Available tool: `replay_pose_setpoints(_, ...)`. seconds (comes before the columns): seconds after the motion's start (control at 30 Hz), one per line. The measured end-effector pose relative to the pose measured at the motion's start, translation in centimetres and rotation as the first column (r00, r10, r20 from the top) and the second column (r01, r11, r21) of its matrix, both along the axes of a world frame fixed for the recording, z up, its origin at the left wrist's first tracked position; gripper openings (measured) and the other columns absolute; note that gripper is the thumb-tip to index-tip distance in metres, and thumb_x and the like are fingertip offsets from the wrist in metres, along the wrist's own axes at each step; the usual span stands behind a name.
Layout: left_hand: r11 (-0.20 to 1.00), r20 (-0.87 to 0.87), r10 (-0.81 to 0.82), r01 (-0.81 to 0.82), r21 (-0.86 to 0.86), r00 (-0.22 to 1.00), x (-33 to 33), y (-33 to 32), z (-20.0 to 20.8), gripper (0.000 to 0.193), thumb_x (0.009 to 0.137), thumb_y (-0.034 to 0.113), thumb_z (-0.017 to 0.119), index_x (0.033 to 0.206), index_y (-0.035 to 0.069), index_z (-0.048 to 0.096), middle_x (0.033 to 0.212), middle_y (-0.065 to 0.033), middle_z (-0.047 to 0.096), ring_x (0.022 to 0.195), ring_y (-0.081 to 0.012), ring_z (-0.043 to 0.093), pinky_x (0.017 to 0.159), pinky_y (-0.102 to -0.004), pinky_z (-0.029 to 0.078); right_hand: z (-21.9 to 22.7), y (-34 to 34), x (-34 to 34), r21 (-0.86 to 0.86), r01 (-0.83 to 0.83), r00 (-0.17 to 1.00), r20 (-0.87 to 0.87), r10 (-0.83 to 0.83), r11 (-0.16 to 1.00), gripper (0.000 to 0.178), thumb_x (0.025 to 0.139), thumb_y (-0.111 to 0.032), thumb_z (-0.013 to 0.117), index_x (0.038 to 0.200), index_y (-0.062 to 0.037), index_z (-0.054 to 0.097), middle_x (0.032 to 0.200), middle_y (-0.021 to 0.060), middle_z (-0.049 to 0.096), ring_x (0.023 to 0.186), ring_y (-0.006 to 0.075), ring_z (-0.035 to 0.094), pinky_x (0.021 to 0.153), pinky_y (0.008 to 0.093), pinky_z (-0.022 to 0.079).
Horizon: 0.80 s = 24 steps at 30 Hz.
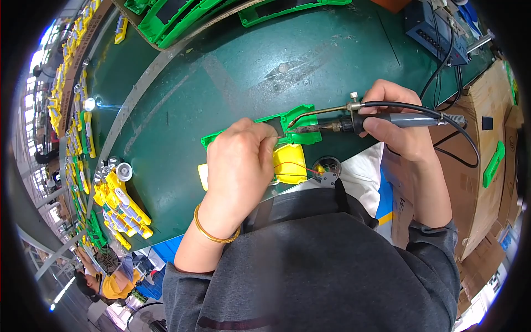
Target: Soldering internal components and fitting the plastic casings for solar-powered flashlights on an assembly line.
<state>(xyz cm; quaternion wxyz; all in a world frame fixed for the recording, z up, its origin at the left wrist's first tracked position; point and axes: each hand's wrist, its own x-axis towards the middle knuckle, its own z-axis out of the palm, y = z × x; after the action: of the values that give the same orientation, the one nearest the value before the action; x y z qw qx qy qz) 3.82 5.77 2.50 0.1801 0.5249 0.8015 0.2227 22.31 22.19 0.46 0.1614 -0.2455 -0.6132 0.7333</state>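
My right hand (406, 138) grips the grey and black handle of a soldering iron (409, 119), which has a thin curved metal tube (318, 113) fixed alongside. The iron points left, its tip over the right end of a green plastic housing (303, 114) on the table. My left hand (235, 163) is closed in a pinch beside that tip, over the housing; whatever the fingers hold is hidden. Close to me lies a yellow plastic part (292, 166) with thin red and dark wires. The wires run to a round dark part (327, 165) at the table edge.
Yellow and grey parts (123, 207) are heaped at the left, near a small round white piece (124, 171). A box of green housings (171, 22) stands far left. A blue control unit (434, 36) with cables sits far right, cardboard boxes (475, 205) at the right. Another person (113, 285) sits lower left.
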Motion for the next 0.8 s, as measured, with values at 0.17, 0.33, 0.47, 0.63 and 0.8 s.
replay_pose_setpoints(0.17,0.998,-0.094,-0.02,0.014,-0.062,0.995,0.3,0.4,0.1,0.007,0.076,0.005,0.056,0.07,0.001,0.058,0.068,-0.0153,0.054,0.062,-0.034,0.056,0.057,-0.0424,0.046,-0.5,0.0,-0.5,0.058,-0.037,0.997,0.063,0.033,0.998,0.013,0.075,-0.005,0.068,0.079,-0.003,0.056,0.069,-0.0004,0.058,0.064,0.0038,0.053,0.055,0.0197,0.04)
replay_pose_setpoints(0.33,0.997,-0.155,-0.022,0.011,-0.07,0.988,0.5,0.5,0.1,0.008,0.076,0.005,0.056,0.068,0.001,0.057,0.067,-0.0155,0.054,0.062,-0.0342,0.056,0.057,-0.0435,0.045,-0.3,0.1,-1.1,0.081,-0.073,0.984,0.17,0.058,0.994,0.014,0.068,-0.002,0.064,0.077,-0.0022,0.054,0.07,0.0026,0.056,0.064,0.0097,0.056,0.06,0.0234,0.046)
replay_pose_setpoints(0.47,0.996,-0.135,-0.036,0.025,-0.083,0.99,0.2,0.5,0.2,0.008,0.076,0.005,0.056,0.068,0.001,0.057,0.067,-0.0154,0.054,0.062,-0.0341,0.056,0.056,-0.0433,0.045,-0.2,0.3,-1.6,0.087,-0.105,0.981,0.173,0.089,0.991,0.014,0.069,-0.003,0.066,0.077,-0.0024,0.054,0.07,0.0017,0.056,0.063,0.009,0.056,0.059,0.023,0.045)
replay_pose_setpoints(0.63,0.998,-0.112,-0.028,0.021,-0.061,0.993,0.2,0.4,0.2,0.007,0.075,0.005,0.056,0.069,0.002,0.058,0.066,-0.0151,0.053,0.063,-0.0338,0.056,0.057,-0.0428,0.045,0.1,0.5,-2.0,-0.018,-0.092,0.984,0.154,0.093,0.996,0.015,0.069,-0.004,0.066,0.078,-0.0026,0.054,0.071,0.0012,0.056,0.063,0.0089,0.057,0.058,0.0226,0.046)
replay_pose_setpoints(0.8,0.999,-0.056,-0.025,0.022,-0.047,0.998,-0.1,0.3,0.0,0.007,0.075,0.005,0.056,0.069,0.002,0.058,0.066,-0.0149,0.053,0.063,-0.0337,0.056,0.057,-0.0425,0.045,0.3,0.8,-2.0,-0.032,-0.082,0.986,0.145,0.086,0.996,0.014,0.07,-0.004,0.066,0.077,-0.0025,0.054,0.071,0.0013,0.056,0.063,0.0088,0.057,0.058,0.0226,0.046)
